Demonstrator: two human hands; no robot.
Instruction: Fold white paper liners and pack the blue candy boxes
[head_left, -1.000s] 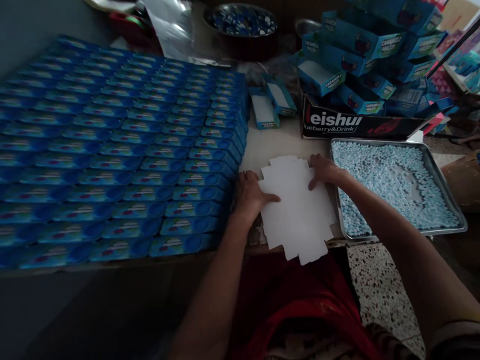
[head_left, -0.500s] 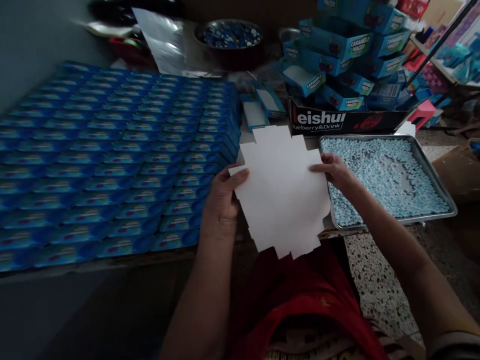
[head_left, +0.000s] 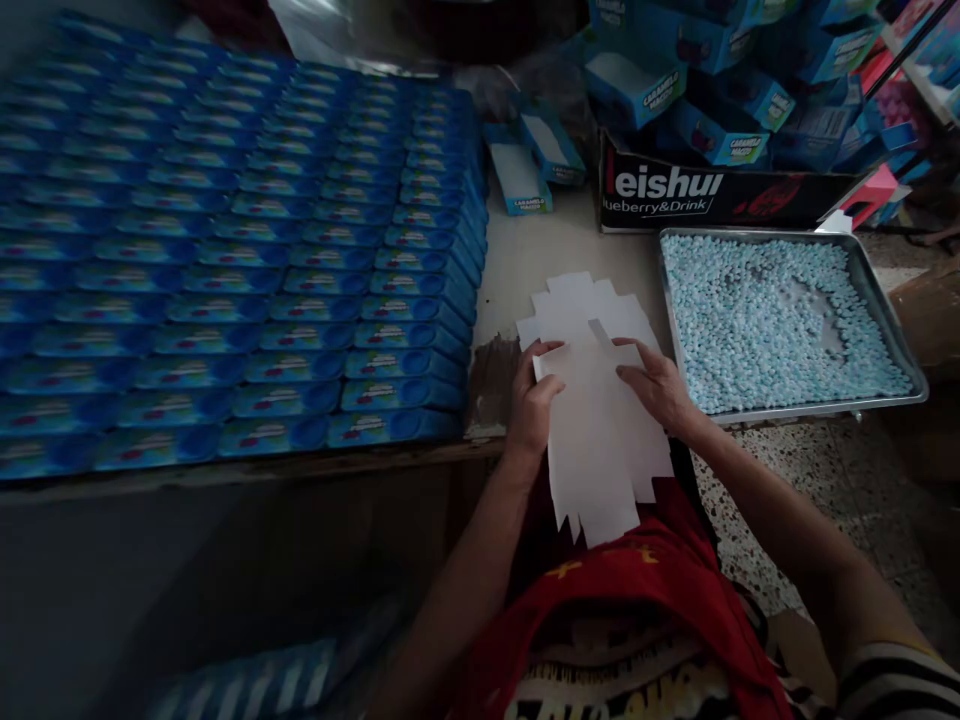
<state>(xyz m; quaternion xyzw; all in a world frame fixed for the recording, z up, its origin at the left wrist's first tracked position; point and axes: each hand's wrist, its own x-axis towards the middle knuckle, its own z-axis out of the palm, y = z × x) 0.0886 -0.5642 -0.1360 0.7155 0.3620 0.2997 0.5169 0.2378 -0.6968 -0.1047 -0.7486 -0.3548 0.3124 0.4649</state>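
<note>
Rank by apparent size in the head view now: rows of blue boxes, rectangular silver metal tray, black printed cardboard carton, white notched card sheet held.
1. Rows of blue boxes
2. Silver tray
3. Black carton and white sheet: too alike to rank; the sheet looks nearer.

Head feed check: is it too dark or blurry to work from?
Head view: dim overall, but the white card stands out clearly; head view: lettering on the black carton is legible, small print on the blue boxes smeared; head view: deep shadow below the table at left.
</note>
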